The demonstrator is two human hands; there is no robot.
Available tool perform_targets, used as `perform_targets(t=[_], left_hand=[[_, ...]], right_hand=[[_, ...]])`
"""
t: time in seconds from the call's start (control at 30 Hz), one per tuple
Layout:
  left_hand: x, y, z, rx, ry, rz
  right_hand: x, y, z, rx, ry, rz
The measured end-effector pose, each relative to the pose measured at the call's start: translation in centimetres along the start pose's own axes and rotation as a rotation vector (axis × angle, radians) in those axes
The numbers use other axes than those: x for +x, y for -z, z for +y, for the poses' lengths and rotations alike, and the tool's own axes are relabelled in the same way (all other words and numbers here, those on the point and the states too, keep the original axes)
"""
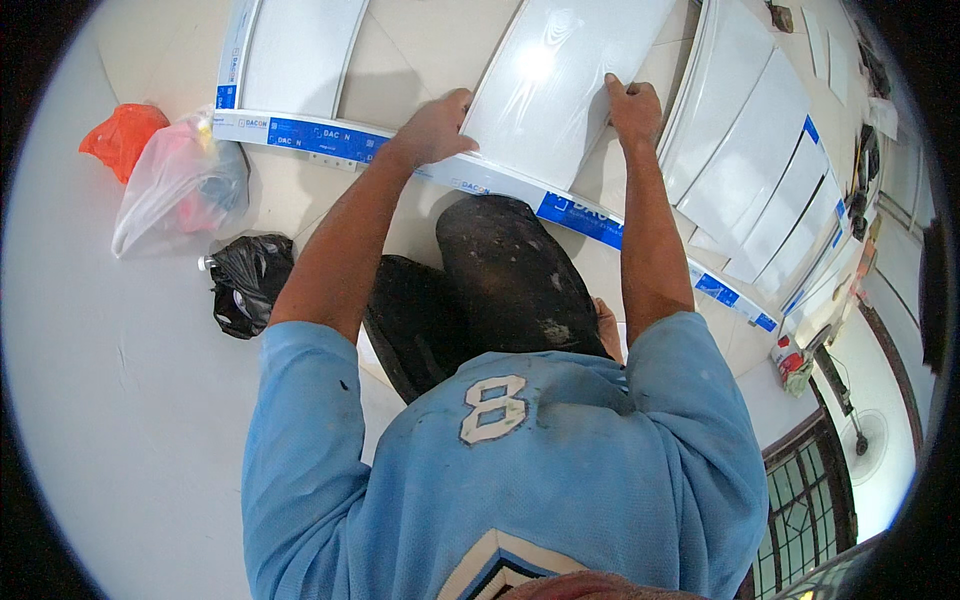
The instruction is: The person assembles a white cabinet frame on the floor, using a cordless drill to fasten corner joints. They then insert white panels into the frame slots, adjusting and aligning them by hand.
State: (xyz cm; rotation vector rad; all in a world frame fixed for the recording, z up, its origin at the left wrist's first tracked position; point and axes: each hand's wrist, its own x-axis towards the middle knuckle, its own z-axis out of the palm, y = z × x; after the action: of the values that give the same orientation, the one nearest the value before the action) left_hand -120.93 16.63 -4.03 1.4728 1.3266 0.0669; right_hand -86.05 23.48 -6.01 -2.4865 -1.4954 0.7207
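A white panel [570, 85] lies in front of the person, between 12 and 1 o'clock from the middle of the view, its near end meeting a long white rail [335, 140] banded with blue film; whether that end is fully seated cannot be told. The left hand [435, 125] is at the panel's left edge, thumb and fingers apart along it; the right hand [635, 108] has one digit tip on the upper face by the right edge, the rest curled beside it. The underside is hidden, so I cannot tell whether either grip is clamped. The work looks partway along: at 11 o'clock a second white panel [298, 55] already sits against the rail and a side strip [232, 60], while gaps of tiled floor [390, 75] show on both sides of the handled panel, so its placing seems unfinished. At 2 o'clock, a neighbouring group of white panels [740, 120] lies nearly side by side with narrow gaps, and looks further on. Beyond, a red bag [125, 138] and a translucent bag [170, 195] touch at 10 o'clock, a black bag [250, 280] rests at 9, and a fan [865, 445] and a dark window grille [808, 500] stand towards 4.
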Motion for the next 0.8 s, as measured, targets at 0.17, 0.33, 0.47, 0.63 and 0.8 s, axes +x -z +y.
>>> perform_targets(t=[0.17,0.33,0.47,0.63,0.8], left_hand=[[-0.9,0.2,1.3,0.102,-0.002,0.026],[-0.9,1.1,-0.9,-0.103,0.005,0.056],[-2.2,1.2,-0.6,0.017,-0.032,0.223],[-2.1,0.5,1.3,0.213,0.158,0.208],[-0.8,0.1,-2.4,0.183,0.122,0.269]], right_hand=[[0.5,-0.6,0.4,0.055,-0.044,-0.048],[0.5,-0.9,-0.5,0.034,-0.021,-0.051],[0.6,-1.6,0.0,0.042,-0.020,-0.037],[0.9,-1.3,-0.2,-0.002,0.009,-0.035],[0.1,-0.4,-1.7,-0.066,0.028,-0.020]])
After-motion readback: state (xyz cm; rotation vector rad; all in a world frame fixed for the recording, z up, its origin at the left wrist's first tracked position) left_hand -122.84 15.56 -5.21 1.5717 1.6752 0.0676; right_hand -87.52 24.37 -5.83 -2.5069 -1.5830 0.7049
